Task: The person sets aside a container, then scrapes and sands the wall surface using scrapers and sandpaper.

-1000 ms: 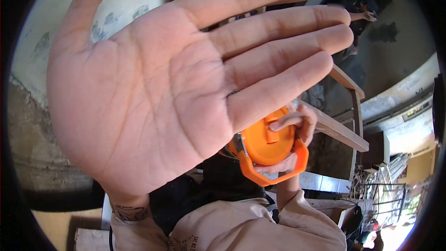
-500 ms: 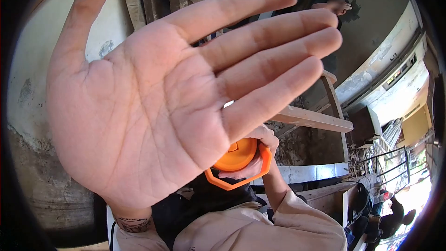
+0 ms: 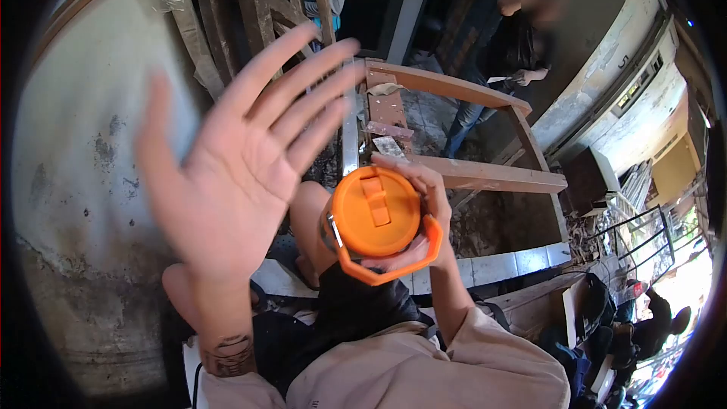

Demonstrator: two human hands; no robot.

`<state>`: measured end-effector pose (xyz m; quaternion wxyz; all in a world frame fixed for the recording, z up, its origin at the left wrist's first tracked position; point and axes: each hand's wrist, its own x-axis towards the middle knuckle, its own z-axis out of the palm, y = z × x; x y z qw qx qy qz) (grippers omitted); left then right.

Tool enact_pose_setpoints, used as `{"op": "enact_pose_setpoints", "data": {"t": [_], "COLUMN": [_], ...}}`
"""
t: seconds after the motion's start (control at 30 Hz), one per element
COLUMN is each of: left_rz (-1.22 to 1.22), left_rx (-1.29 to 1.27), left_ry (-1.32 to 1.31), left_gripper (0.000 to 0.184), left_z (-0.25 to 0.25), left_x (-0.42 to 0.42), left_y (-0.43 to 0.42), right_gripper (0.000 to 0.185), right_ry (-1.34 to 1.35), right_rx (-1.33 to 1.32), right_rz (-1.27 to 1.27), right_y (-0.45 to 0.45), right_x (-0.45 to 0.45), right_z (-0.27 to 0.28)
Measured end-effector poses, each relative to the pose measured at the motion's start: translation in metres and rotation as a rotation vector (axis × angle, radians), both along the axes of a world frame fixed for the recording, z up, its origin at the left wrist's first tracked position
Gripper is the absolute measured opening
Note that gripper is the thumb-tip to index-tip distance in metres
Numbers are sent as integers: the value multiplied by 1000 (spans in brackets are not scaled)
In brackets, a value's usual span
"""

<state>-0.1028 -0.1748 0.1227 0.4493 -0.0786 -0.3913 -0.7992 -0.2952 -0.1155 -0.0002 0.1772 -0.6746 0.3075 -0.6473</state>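
My left hand (image 3: 238, 182) is raised at the left, its palm toward the camera and its fingers spread, with nothing in it; motion blurs it slightly. A tattoo shows on that wrist. My right hand (image 3: 433, 201) wraps round the far and right side of a bottle with a round orange lid (image 3: 360, 220), seen from above. An orange carrying loop (image 3: 382, 274) hangs on the near side of the lid. A flip piece lies flat on top. The bottle's body is mostly hidden beneath the lid, above my lap.
Beyond my knees stands a wooden frame (image 3: 485, 173) with a tiled ledge (image 3: 522, 260) at its near side. A person in dark clothes (image 3: 517, 45) stands behind it. Timber (image 3: 254, 4) leans at the upper left beside a stained wall (image 3: 83, 151). Clutter lies at the right.
My left hand has drawn back from close before the camera and now looks smaller, still spread. The orange lid, partly covered before, is now in full view in my right hand.
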Motion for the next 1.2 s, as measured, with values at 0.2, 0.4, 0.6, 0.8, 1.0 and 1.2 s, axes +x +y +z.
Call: {"op": "enact_pose_setpoints", "data": {"t": [0.2, 0.4, 0.6, 0.8, 1.0, 1.2], "left_rz": [850, 1051, 914, 746, 483, 431], "left_rx": [-804, -794, -841, -823, -785, -850], "left_ry": [-749, -718, -660, -603, -544, -624], "left_gripper": [106, 87, 84, 95, 98, 101], "left_z": [-144, -151, -154, -184, -220, -246], "left_x": [-24, -70, -106, -165, -199, -205], "left_y": [27, 31, 44, 89, 131, 157], "right_gripper": [75, 82, 88, 57, 52, 47], "right_ry": [374, 379, -30, 430, 407, 321], "right_rx": [54, 290, 546, 596, 599, 602], "right_rz": [-161, 18, 64, -315, -484, -706], "right_y": [7, 26, 56, 99, 124, 165], "right_x": [-30, -55, -121, -149, -170, -189], "right_z": [22, 41, 14, 37, 11, -22]}}
